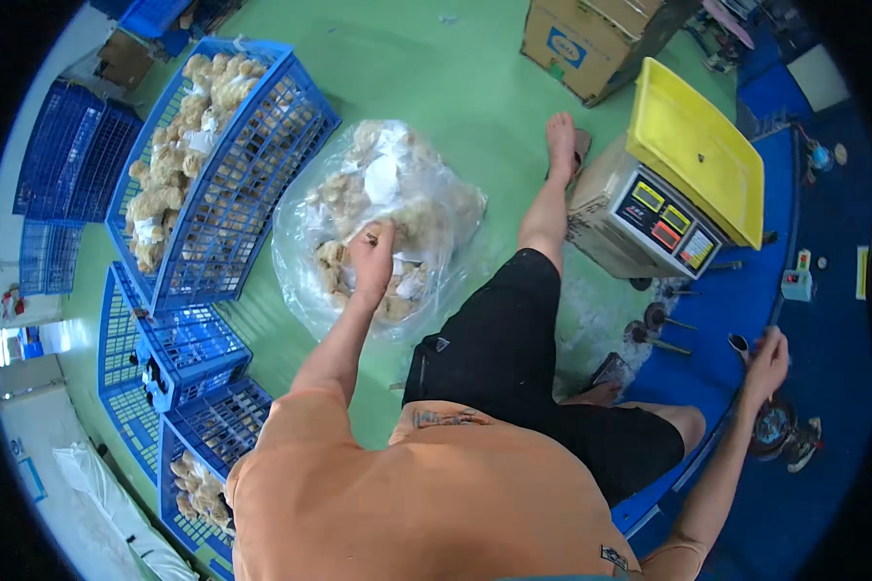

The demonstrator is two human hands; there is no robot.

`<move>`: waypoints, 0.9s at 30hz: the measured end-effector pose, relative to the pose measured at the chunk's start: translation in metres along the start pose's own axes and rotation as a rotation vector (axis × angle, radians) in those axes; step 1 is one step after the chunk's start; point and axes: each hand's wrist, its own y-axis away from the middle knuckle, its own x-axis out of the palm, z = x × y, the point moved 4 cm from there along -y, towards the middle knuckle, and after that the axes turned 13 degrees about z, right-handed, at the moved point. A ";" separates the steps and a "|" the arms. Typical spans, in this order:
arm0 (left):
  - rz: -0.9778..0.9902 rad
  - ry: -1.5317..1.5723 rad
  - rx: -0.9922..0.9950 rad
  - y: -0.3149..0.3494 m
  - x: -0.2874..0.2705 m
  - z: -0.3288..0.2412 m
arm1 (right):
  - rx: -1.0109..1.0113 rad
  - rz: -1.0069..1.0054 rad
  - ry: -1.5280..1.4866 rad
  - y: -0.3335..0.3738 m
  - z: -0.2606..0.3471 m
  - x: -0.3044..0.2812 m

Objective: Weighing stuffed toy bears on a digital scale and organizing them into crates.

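A clear plastic bag (291,252) on the green floor holds several tan plush toys (417,223) with white patches. My left hand (373,257) is over the bag's middle, among the plastic and the toys. Its fingers are curled closed, and what they grip is hidden. A small dark spot shows at its fingers. Out to the right, my right hand (767,363) hangs over the edge of the blue work table (683,397), its fingers loosely apart with nothing visible in them. Nearest to it is a short dark-mouthed tube (738,344).
At the left, a tilted blue crate (223,184) is full of similar plush toys, with more blue crates (199,353) below it. A digital scale (664,223) with a yellow tray (698,155) stands at the right. Behind it sits a cardboard box (581,48). Metal spindles (654,334) line the table.
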 end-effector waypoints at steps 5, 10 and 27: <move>0.104 0.630 0.247 0.010 -0.002 -0.146 | -0.206 0.329 -0.661 0.061 0.117 0.055; 0.664 0.579 1.051 0.065 0.030 -0.293 | 0.300 1.068 -1.569 0.121 0.160 0.145; 0.942 0.727 0.044 0.104 0.171 -0.317 | -0.125 0.395 -1.128 0.101 0.068 0.112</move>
